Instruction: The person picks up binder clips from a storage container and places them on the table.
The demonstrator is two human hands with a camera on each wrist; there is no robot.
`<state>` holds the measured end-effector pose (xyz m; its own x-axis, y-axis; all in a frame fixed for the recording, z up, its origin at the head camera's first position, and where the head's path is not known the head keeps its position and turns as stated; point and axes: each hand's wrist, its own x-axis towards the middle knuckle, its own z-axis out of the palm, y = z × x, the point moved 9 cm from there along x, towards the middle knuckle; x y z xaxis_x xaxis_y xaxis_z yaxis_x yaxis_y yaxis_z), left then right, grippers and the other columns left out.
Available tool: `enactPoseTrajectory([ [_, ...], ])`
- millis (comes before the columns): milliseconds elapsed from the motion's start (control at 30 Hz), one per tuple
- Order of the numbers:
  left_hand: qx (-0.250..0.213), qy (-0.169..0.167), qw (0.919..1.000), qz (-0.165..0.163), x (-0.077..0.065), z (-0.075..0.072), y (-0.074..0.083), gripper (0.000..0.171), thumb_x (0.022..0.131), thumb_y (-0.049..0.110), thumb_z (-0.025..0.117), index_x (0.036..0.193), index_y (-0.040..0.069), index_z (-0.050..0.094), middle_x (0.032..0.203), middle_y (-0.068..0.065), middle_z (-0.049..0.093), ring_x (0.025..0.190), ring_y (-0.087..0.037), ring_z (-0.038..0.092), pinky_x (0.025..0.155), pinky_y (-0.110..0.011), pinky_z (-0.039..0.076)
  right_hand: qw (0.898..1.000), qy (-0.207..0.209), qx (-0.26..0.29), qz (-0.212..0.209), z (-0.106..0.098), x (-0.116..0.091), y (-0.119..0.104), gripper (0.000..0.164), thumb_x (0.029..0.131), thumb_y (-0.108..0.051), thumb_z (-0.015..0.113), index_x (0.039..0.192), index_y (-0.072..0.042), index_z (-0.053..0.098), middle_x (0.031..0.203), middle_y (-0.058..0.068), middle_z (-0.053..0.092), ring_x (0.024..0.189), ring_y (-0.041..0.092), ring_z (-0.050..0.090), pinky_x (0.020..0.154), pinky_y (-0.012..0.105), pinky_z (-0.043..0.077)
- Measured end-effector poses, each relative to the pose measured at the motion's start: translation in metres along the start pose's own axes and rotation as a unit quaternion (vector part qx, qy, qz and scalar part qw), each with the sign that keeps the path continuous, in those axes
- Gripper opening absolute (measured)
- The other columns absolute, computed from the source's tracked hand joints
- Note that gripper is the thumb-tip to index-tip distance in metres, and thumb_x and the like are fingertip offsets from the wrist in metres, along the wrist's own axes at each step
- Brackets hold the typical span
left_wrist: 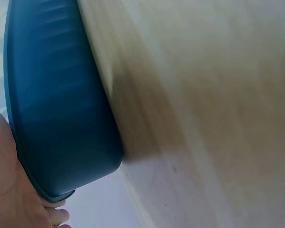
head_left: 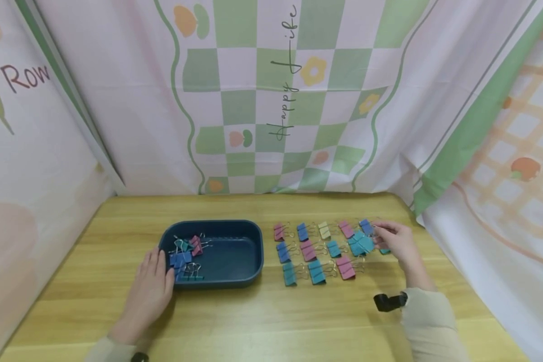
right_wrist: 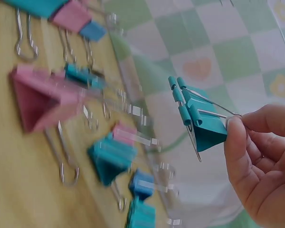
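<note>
In the head view my right hand (head_left: 395, 244) is over the right end of the laid-out binder clips. Its thumb and forefinger pinch a wire handle of a teal binder clip (right_wrist: 204, 123), which hangs clear of the table in the right wrist view. The same teal clip (head_left: 361, 243) partly covers its neighbours from above. My left hand (head_left: 149, 284) rests against the left end of a dark blue tray (head_left: 217, 284), fingers fairly straight at its rim. Several clips lie in the tray's left part, among them a pink clip (head_left: 196, 245) and a blue clip (head_left: 181, 259).
Rows of pink, blue, teal and yellow clips stand right of the tray, including a pink clip (head_left: 346, 267) at the front and a yellow clip (head_left: 324, 230) at the back. A patterned curtain (head_left: 280, 100) hangs behind the wooden table (head_left: 271, 322).
</note>
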<state>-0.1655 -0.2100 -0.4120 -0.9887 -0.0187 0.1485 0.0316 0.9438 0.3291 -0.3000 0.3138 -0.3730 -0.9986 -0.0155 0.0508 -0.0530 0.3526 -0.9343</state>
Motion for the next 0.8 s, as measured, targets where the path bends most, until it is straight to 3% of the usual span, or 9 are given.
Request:
enactPoseTrajectory([
  [200,0.004,0.002,1.0000,0.003,-0.001,-0.002,0.001,0.056,0.099,0.023,0.032,0.135,-0.019,0.022,0.143,-0.035,0.015,0.131,-0.049,0.013,0.105,-0.057,0.013,0.999,-0.013,-0.024,0.035,-0.010,-0.011,0.016,0.040,0.094,-0.006,0.048,0.121,0.022,0.040,0.082,0.001,0.062,0.069,0.013,0.062,0.067,0.031,0.055],
  [433,-0.003,-0.001,1.0000,0.001,-0.001,-0.002,0.001,0.056,0.100,0.023,0.031,0.136,-0.019,0.021,0.143,-0.035,0.013,0.131,-0.049,0.011,0.105,-0.058,0.011,0.995,-0.048,-0.034,0.080,-0.006,-0.020,0.043,0.039,0.093,-0.002,0.045,0.122,0.022,0.037,0.092,0.022,0.060,0.072,0.017,0.063,0.070,0.033,0.055],
  [800,-0.011,-0.005,0.9999,-0.001,0.000,0.000,0.001,0.057,0.100,0.024,0.030,0.136,-0.019,0.020,0.143,-0.035,0.013,0.131,-0.048,0.010,0.105,-0.057,0.010,0.992,-0.059,0.000,0.109,-0.003,-0.025,0.063,0.036,0.095,-0.005,0.044,0.118,0.023,0.036,0.083,0.015,0.062,0.070,0.020,0.064,0.069,0.033,0.055],
])
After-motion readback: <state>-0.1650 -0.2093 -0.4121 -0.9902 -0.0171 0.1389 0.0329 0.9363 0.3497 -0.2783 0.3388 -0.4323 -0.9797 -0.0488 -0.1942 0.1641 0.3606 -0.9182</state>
